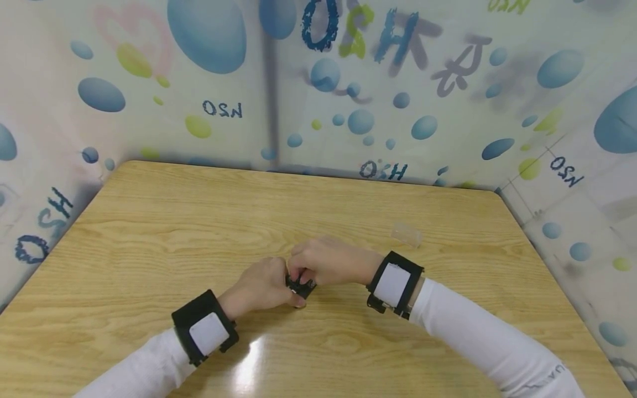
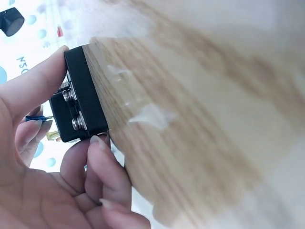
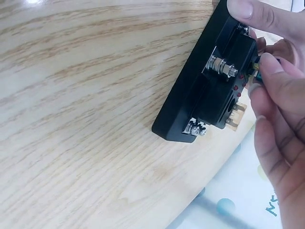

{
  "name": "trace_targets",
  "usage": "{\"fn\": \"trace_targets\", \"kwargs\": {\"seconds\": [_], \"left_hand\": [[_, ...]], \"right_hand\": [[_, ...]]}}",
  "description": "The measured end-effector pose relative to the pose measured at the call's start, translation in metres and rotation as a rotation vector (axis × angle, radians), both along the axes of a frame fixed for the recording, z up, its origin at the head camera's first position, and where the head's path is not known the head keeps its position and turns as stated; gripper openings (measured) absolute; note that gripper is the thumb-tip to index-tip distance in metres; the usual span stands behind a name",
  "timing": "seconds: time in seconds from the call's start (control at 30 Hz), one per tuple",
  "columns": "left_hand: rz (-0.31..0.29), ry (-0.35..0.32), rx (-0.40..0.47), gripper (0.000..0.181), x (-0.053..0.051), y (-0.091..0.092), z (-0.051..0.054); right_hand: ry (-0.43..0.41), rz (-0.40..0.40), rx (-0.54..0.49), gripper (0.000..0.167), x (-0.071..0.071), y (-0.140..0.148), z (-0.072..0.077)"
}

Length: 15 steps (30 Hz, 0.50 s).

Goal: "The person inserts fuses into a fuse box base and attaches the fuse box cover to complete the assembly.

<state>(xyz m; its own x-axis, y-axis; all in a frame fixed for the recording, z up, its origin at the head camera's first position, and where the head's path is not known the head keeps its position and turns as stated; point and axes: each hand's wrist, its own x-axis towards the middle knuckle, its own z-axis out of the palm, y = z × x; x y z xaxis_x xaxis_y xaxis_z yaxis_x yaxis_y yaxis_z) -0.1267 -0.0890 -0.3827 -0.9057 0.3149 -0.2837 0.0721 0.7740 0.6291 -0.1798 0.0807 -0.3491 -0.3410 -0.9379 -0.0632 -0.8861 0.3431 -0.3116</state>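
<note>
My left hand [image 1: 262, 284] grips a black electrical device [image 1: 301, 287] by its edges, just above the wooden table. In the left wrist view its thumb lies on the top edge and curled fingers support the lower edge. The right wrist view shows the back of the device [image 3: 219, 81], with metal screw studs, small red dots and a cream connector [image 3: 235, 117]. My right hand [image 1: 330, 260] pinches a small blue piece [image 2: 37, 118] at that back face. Fingertips cover most of the piece, so its kind is unclear.
A clear plastic piece [image 1: 406, 234] lies on the wooden table [image 1: 199, 221], beyond the right wrist. Patterned curtains [image 1: 308, 127] with blue and green dots stand behind and beside the table. Black straps [image 1: 395, 284] with white pads circle both wrists.
</note>
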Motion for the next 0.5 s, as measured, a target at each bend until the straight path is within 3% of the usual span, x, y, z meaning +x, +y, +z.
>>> {"fn": "trace_targets", "kwargs": {"seconds": [0.5], "left_hand": [[-0.013,0.005,0.006,0.044,0.0002,-0.0006,-0.0017]], "right_hand": [[-0.039,0.0,-0.013,0.02,0.0,0.0023,-0.0016]]}}
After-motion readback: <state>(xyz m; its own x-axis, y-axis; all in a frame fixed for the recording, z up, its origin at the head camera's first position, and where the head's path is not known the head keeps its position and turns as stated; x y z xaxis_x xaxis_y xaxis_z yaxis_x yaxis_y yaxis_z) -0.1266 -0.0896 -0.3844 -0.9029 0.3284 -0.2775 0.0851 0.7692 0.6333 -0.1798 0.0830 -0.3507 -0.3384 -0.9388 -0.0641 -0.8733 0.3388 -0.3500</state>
